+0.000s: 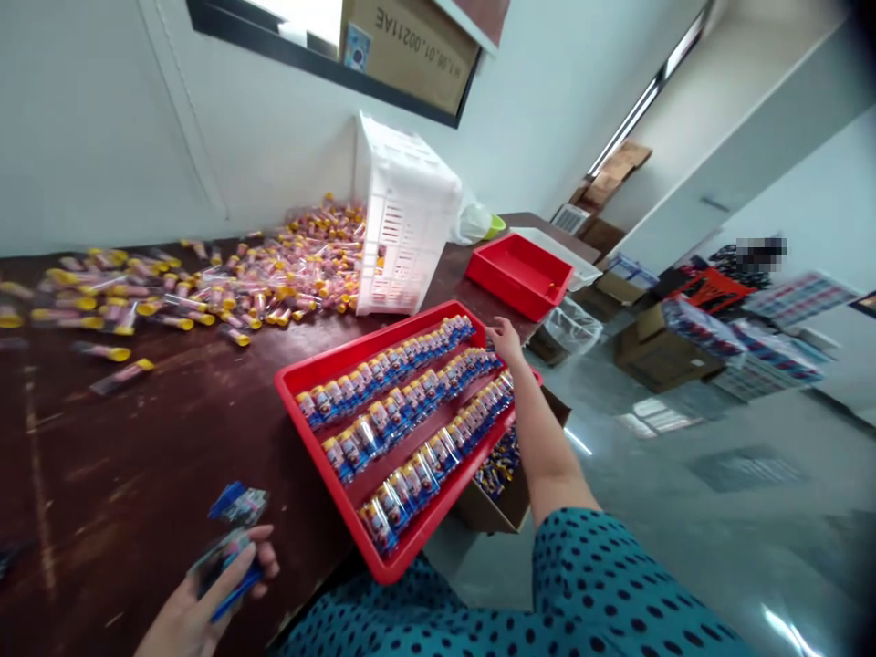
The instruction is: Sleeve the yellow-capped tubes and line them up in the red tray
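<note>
My left hand (229,579) is closed around some blue-and-clear plastic packaging pieces (236,598) above the table at the lower left. Just beyond its fingers lies another small blue-and-clear packaging piece (237,503). A red tray (301,401) holds three long rows of small yellow-capped tubes in blue packs (411,474), lined up side by side. My right hand (505,340) reaches to the tray's far right end, fingers bent down beside the row ends. What those fingers pinch, if anything, is hidden.
Loose yellow-capped tubes (274,283) spread along the wall from a tipped white basket (411,219). Behind the tray sits another red tray (520,274). Under the tray's right side is a cardboard box (493,511) of packs. Cartons (643,347) and a person (732,283) are farther right.
</note>
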The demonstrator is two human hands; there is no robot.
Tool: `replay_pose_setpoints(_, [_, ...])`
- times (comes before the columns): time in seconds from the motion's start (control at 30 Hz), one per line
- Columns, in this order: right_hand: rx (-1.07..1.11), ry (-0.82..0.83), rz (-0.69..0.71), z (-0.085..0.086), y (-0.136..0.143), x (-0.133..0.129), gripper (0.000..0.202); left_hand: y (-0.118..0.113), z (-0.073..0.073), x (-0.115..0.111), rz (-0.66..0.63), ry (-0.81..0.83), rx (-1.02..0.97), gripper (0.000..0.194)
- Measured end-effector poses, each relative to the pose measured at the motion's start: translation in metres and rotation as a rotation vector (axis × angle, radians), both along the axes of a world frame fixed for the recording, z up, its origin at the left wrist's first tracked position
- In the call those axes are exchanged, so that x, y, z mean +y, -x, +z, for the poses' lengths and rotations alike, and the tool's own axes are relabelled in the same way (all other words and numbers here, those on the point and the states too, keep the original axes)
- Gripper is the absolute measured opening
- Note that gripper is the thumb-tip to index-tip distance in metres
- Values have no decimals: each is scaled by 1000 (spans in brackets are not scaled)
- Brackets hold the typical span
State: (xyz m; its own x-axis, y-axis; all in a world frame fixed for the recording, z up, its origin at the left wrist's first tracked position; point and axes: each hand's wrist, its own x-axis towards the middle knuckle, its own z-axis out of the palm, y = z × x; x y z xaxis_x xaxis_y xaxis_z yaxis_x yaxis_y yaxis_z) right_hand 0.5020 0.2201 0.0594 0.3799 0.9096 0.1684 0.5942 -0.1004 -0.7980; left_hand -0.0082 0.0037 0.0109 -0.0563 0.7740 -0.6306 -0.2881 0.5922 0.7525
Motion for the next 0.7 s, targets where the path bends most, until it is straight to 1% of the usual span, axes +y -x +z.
replay_pose_setpoints(0.03, [-8, 38, -43, -1, -14, 1, 43, 3, -4, -2, 12, 7, 7, 47])
replay_pose_setpoints(0.1, [-34, 120, -124, -7, -28, -1, 33, 8, -11, -5, 36, 22, 10, 44])
replay_pose_setpoints(0.2, [-77, 175, -177, -16, -30, -4, 26, 10, -16, -9, 55, 8, -6, 42])
replay_pose_setpoints(0.3, [-114, 154, -214, -11, -27, -3, 26, 13, -13, -11, 55, -10, -12, 42])
replay_pose_setpoints(0.37, [-133, 123, -218, -3, -18, 0, 28, 14, -8, -11, 41, -4, -30, 42])
replay_pose_setpoints(0.4, [-138, 106, -205, 1, -9, 3, 30, 15, -5, -12, 38, -1, -43, 43])
replay_pose_setpoints(0.43, [-137, 90, -180, 3, 5, 5, 32, 15, -3, -12, 35, -3, -55, 43])
replay_pose_setpoints(0.47, [-129, 79, -141, 4, 25, 8, 33, 14, -2, -13, 28, -9, -66, 43])
replay_pose_setpoints(0.5, [-111, 69, -68, 3, 51, 9, 34, 14, -3, -14, 29, -21, -66, 43])
replay_pose_setpoints(0.53, [-83, 63, 51, 1, 82, 9, 33, 13, -5, -16, -1, -35, -67, 42])
replay_pose_setpoints(0.57, [-49, 60, 206, -3, 118, 6, 32, 13, -9, -17, 3, -65, -55, 41])
replay_pose_setpoints(0.63, [15, 54, 656, -11, 198, -9, 28, 16, -19, -21, 41, -93, -36, 40])
replay_pose_setpoints(0.7, [-16, 65, 1059, -18, 276, -29, 23, 22, -27, -26, 129, -103, -30, 38])
